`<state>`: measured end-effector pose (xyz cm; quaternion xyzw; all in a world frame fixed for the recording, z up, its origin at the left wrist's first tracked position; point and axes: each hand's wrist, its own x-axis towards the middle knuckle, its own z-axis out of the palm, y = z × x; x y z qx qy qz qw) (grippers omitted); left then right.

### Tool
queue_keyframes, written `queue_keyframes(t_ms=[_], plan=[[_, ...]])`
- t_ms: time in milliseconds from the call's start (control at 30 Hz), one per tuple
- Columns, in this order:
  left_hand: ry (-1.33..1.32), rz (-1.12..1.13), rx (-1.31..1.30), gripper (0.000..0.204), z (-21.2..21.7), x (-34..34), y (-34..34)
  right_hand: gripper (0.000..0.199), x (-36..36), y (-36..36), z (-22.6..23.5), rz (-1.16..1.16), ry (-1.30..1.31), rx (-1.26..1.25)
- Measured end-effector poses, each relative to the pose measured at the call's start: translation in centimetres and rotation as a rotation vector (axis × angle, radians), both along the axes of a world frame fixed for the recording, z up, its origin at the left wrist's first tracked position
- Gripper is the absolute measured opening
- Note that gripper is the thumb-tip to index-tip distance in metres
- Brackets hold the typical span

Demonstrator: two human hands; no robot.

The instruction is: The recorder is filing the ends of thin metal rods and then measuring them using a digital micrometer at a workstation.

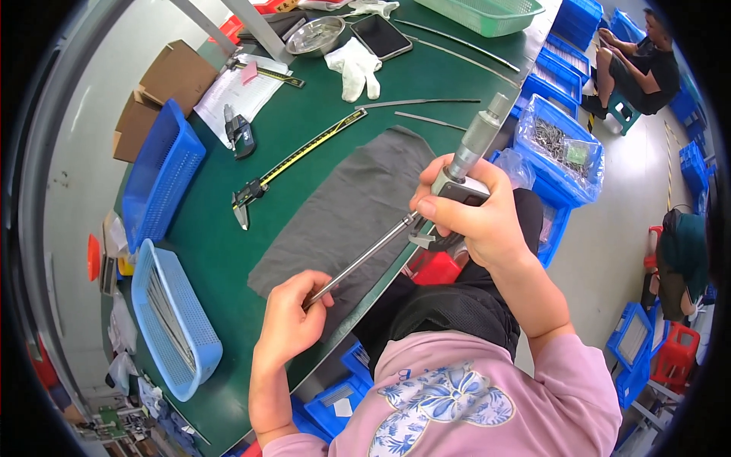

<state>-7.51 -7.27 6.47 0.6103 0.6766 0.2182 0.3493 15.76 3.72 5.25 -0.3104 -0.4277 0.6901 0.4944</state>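
Observation:
My right hand (476, 209) is closed around a digital micrometer (474, 141), its silver thimble pointing up and away from me. A thin metal rod (365, 255) slants between my hands, its far tip at the micrometer's measuring jaws; whether the jaws touch it I cannot tell. My left hand (293, 316) grips the rod's near end. Below the rod a grey cloth (335, 206) lies on the green table (221, 228). A digital caliper (293, 156) rests left of the cloth, and a second micrometer (238, 133) lies beyond it.
A light-blue basket (209, 352) of thin rods and a blue bin (171, 179) stand at left. Farther back are a white glove (354, 68), a phone (381, 36), a metal bowl (316, 36) and a green basket (487, 19). Blue crates (560, 152) flank the right edge; a person (647, 72) sits beyond.

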Motion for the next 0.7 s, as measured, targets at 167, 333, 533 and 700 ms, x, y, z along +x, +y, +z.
queue_keyframes(t_ms=[167,333,533,700], plan=[[-0.150,-0.114,0.155,0.016,-0.3,1.3,1.3,0.032,-0.6,-1.4,-0.1,0.012,0.020,0.016],[-0.499,-0.086,0.121,0.014,-0.2,3.4,2.6,0.029,-0.5,-2.2,-0.4,0.083,-0.049,0.063],[-0.118,-0.269,0.620,0.016,0.4,3.9,2.4,0.062,1.5,-0.9,-0.7,0.279,0.324,-0.220],[0.109,-0.486,0.880,0.028,0.2,3.8,2.5,0.076,1.3,-1.2,0.2,0.378,0.299,-0.391]])
